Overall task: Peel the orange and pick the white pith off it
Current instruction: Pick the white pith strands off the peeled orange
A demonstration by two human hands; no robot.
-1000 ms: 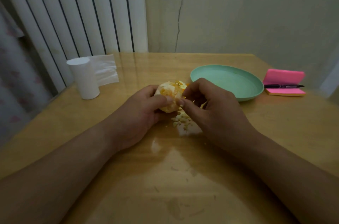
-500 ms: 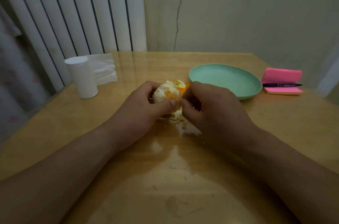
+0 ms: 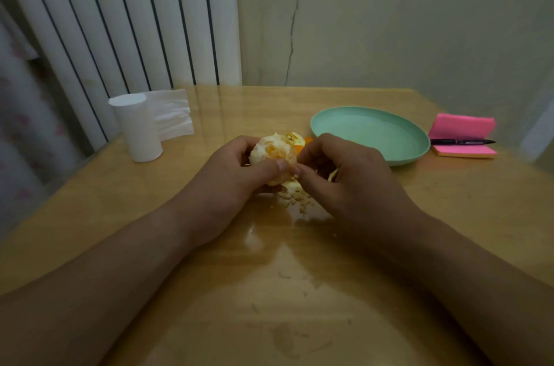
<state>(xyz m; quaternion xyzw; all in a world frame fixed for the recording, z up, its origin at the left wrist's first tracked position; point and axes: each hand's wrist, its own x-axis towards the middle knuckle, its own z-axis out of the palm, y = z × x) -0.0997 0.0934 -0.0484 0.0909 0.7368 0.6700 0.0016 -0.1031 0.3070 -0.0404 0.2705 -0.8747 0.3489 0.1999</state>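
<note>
Now left hand (image 3: 227,182) grips the orange (image 3: 274,154); right hand (image 3: 344,176) fingertips pinch at its side.

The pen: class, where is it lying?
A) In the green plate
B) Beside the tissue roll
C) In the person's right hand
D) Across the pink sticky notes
D: the pen lies across the pink sticky notes, to the right of the green plate and clear of both hands.

A green plate (image 3: 369,135) stands close beyond the right grip (image 3: 344,182); a tissue roll (image 3: 137,129) well left of the left grip (image 3: 227,185); nearer bench (image 3: 299,275) lies open.
</note>
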